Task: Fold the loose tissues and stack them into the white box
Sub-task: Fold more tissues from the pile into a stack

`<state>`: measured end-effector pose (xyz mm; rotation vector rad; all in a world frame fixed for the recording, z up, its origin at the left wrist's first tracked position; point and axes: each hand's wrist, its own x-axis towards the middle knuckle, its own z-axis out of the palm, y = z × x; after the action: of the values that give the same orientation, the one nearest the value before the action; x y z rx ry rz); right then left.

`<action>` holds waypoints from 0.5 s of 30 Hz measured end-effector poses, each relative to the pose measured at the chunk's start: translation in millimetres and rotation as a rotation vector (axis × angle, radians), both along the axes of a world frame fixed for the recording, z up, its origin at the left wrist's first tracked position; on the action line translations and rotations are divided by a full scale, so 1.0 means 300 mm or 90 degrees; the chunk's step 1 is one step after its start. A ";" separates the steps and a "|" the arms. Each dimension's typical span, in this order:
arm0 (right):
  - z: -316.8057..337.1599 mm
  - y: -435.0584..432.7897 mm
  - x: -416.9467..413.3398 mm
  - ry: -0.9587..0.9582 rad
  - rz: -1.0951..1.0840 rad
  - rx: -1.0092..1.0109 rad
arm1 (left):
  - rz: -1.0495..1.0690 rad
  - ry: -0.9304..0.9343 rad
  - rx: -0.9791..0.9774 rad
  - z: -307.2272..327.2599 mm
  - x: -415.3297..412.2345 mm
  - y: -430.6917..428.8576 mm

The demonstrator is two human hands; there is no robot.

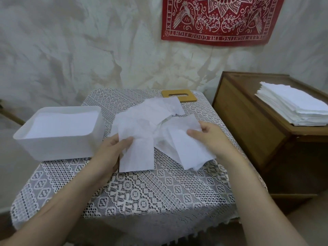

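While the loose tissues (pixel 152 119) lie heaped on the desk (pixel 142 192) just beside the white box (pixel 53 148), the left hand (pixel 110 153) pinches one sheet (pixel 136 155) in curled fingers (pixel 116 139) and the right hand (pixel 211 137) nips the heap's edge, probably to tease it free.

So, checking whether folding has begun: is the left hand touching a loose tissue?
Touching. The head view shows the left hand pinching the front tissue at its upper left edge, thumb lying on top.
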<state>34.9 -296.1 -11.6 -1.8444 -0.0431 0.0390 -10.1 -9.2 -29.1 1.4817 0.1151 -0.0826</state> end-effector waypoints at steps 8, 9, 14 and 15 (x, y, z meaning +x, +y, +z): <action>-0.040 0.071 0.073 -0.008 -0.040 -0.064 | 0.018 0.009 -0.017 0.010 -0.009 0.022; -0.053 0.072 0.087 -0.005 -0.042 -0.160 | 0.023 0.012 -0.019 0.011 -0.008 0.025; -0.055 0.091 0.117 0.049 -0.039 -0.472 | 0.025 0.030 -0.033 0.003 0.003 0.044; -0.050 0.095 0.119 0.068 -0.031 -0.473 | 0.024 0.029 -0.031 0.001 0.004 0.045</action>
<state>70.6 -267.7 -26.5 -2.5817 0.1053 0.1347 -8.7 4.2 -28.7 1.4290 0.1761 -0.0876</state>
